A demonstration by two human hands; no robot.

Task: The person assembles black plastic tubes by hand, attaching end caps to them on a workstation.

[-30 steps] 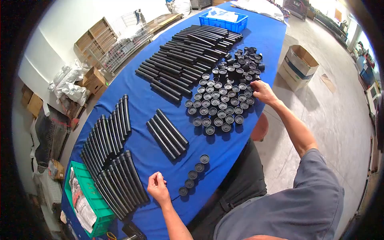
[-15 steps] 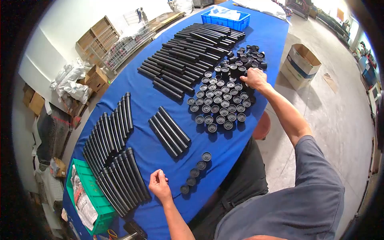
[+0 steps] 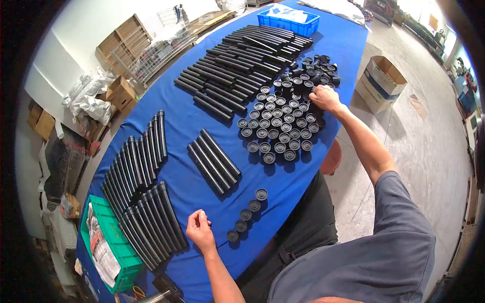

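Observation:
My right hand [image 3: 326, 99] reaches into the far right part of the table, its curled fingers down among a spread of round black caps [image 3: 276, 121] with ringed faces. What its fingertips grip is hidden. Close to the near table edge, my left hand [image 3: 200, 231] hovers with fingers curled in and thumb up, nothing visible in it. Beside it runs a slanting row of several single caps [image 3: 246, 215]. Several short black tubes [image 3: 214, 161] lie side by side beyond that hand. To its left, tubes with capped ends [image 3: 157, 222] lie in two fanned groups.
A large stack of plain black tubes [image 3: 237, 70] covers the far middle of the blue cloth [image 3: 177, 118]. Behind it stands a blue crate [image 3: 290, 24] with plastic bags. A green crate [image 3: 113, 242] sits at the near left, and a cardboard box [image 3: 380, 83] stands on the floor at right.
My right hand has shifted slightly to the right among the caps. My left hand stays nearly in place, its fingers still curled. The view has tilted a little.

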